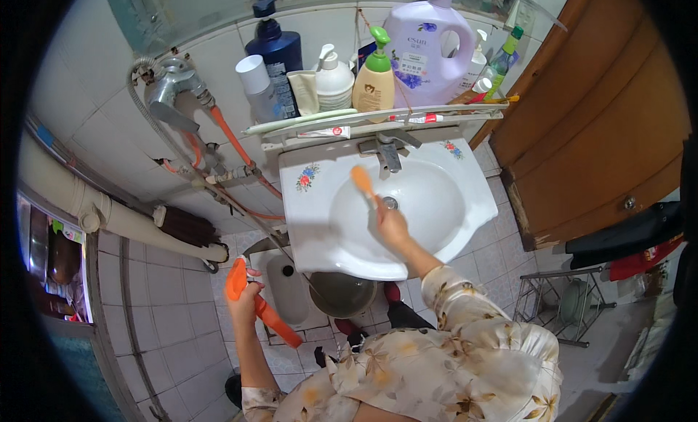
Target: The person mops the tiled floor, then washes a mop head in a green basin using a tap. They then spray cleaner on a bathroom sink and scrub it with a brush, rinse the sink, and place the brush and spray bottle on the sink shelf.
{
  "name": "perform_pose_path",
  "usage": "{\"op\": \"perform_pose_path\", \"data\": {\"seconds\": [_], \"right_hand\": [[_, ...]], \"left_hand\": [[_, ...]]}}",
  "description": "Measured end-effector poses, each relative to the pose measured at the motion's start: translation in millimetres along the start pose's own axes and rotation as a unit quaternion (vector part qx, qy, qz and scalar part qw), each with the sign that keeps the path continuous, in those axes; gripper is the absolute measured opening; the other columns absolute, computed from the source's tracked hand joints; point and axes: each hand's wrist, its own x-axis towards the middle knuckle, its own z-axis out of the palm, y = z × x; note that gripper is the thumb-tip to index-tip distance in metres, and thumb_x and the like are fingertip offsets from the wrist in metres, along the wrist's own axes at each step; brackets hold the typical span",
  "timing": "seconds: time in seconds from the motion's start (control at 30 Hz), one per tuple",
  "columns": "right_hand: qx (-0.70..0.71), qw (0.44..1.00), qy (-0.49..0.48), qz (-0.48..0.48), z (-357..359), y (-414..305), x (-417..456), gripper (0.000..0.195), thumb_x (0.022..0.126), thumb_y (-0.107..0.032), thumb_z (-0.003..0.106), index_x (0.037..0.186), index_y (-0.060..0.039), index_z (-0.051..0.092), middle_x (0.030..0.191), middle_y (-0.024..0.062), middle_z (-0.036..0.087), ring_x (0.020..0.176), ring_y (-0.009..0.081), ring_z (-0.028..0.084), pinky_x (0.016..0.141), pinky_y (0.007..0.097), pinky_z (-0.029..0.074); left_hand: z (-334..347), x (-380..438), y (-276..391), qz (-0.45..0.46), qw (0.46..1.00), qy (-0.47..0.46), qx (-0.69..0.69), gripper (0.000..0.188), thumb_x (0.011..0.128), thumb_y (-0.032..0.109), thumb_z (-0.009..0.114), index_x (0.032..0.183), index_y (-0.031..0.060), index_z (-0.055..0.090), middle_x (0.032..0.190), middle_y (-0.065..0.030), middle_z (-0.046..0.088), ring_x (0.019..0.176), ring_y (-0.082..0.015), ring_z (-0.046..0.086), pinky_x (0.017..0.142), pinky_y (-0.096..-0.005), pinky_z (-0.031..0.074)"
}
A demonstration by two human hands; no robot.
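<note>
Over the left part of the white washbasin [436, 225], my right hand [391, 225] grips the handle of an orange brush [362, 181], its blurred head raised toward the tap [389, 154]. My left hand [244, 302], lower left of the basin, is closed around an orange plastic item [277, 323] with a long flat part slanting down and a rounded part above the fingers; its exact kind I cannot tell. The basin's metal drain [390, 203] shows beside the right hand.
A rack [376, 116] above the basin carries several bottles, among them a lilac jug [428, 51] and a green-topped pump bottle [375, 84]. Below stand a dark round basin [343, 295] and a squat toilet [286, 291]. A wooden door [589, 127] is at right, a metal rack [561, 307] lower right.
</note>
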Motion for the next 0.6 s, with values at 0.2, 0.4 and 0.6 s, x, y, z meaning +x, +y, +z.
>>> {"op": "perform_pose_path", "data": {"seconds": [0.2,0.4,0.6], "right_hand": [[-0.249,0.913,-0.245,-0.210,-63.2,43.7,21.2,0.050,0.088,-0.017,0.053,0.137,-0.0174,0.050,0.074,0.0120,0.067,0.060,0.0305,0.066,0.054,0.0439,0.052],[-0.377,0.885,-0.245,-0.120,-161.6,98.9,89.0,0.036,0.096,-0.026,0.044,0.127,-0.0132,0.057,0.089,0.0110,0.072,0.079,0.0309,0.070,0.064,0.0445,0.055],[-0.194,0.936,-0.286,-0.071,-42.3,43.4,54.2,0.028,0.091,-0.026,0.049,0.106,-0.0117,0.067,0.092,0.0148,0.070,0.084,0.0333,0.068,0.075,0.0457,0.054]], "left_hand": [[7.2,-10.5,3.6,0.003,0.999,0.047,-0.015,0.066,0.067,-0.007,0.050,0.133,-0.0019,0.046,0.096,-0.0106,0.060,0.073,-0.0183,0.061,0.067,-0.0300,0.053],[-9.4,-43.3,-21.1,-0.011,0.994,0.106,-0.019,0.065,0.066,-0.007,0.050,0.132,-0.0026,0.049,0.096,-0.0123,0.062,0.072,-0.0199,0.062,0.066,-0.0302,0.053],[9.7,-53.1,-10.4,-0.021,0.996,0.089,-0.017,0.061,0.069,-0.005,0.052,0.129,-0.0018,0.052,0.096,-0.0112,0.063,0.072,-0.0179,0.061,0.065,-0.0275,0.049]]}}
